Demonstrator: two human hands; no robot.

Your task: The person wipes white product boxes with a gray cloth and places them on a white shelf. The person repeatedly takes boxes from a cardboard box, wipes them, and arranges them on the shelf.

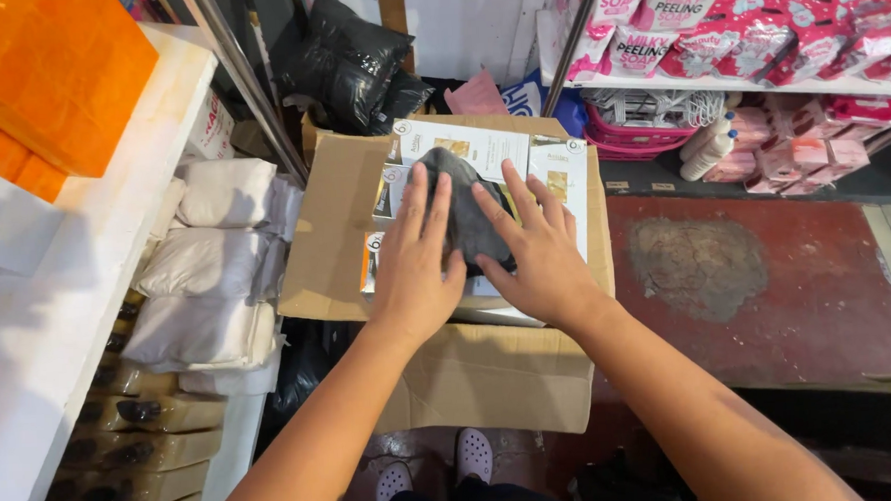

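An open cardboard box (337, 247) stands on the floor in front of me, filled with flat white packets (481, 144). A dark grey plastic-wrapped bundle (468, 194) lies on top of the packets. My left hand (416, 262) rests flat on its left side, fingers spread. From the right, my right hand (535, 247) presses down on the bundle with its fingers apart. Neither hand closes around it.
A white shelf (58, 328) at left carries orange blocks (52, 72); white sacks (216, 261) are stacked beside it. Black bags (352, 59) sit behind the box. Pink packages (756, 16) fill shelves at right. The floor is red (798, 295). My shoes (435, 471) show below.
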